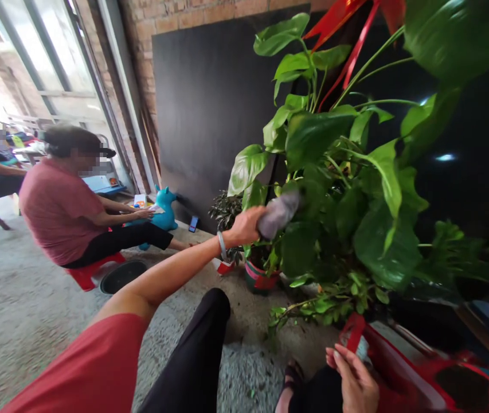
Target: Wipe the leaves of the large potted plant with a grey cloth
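My left hand [246, 225] reaches out to the plant, its fingers wrapped round a greyish bundle that looks like a cloth [279, 214], smeared by motion. The cloth is up against the leaves of a large potted plant [319, 137] with broad glossy green leaves. Its pot [261, 280] is partly hidden. Low on the right, my right hand [353, 376] has its thumb and fingers pinched together. Whatever is between them, if anything, is too small to make out. Just behind those fingertips is the red strap [356, 331] of a red bag [392, 358].
A person in a pink shirt [57, 209] sits on a red stool [87, 274], beside a dark basin [122, 277]. A blue toy animal [164, 209] and a phone [193, 223] are near the dark wall panel [210, 115]. Red ribbon [358, 54] hangs among the upper leaves.
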Demonstrator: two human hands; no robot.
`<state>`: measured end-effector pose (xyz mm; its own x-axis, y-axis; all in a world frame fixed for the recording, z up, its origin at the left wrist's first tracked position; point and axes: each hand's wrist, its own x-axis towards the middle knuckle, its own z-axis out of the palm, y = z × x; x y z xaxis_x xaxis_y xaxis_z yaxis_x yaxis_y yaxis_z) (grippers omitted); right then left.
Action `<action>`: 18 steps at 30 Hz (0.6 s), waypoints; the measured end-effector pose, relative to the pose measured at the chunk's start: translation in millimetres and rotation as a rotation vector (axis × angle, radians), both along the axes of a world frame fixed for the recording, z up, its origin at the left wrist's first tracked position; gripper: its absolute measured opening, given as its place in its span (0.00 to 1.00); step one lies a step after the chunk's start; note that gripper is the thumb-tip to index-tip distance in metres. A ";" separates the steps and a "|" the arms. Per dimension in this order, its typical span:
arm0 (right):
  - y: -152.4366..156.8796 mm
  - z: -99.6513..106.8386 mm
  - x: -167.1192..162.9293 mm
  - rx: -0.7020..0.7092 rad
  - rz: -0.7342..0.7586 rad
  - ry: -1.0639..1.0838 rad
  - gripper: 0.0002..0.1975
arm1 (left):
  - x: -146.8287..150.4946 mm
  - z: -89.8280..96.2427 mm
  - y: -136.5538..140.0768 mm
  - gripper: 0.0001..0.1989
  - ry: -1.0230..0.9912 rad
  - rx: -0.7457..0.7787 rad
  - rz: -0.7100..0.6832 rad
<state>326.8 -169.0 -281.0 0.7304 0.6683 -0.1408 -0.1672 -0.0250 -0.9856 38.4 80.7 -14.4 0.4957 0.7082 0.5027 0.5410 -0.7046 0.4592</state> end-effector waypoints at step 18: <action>-11.4 13.6 -18.1 -0.078 0.080 -0.113 0.28 | 7.2 -100.2 -77.5 0.16 -1.205 -1.146 0.128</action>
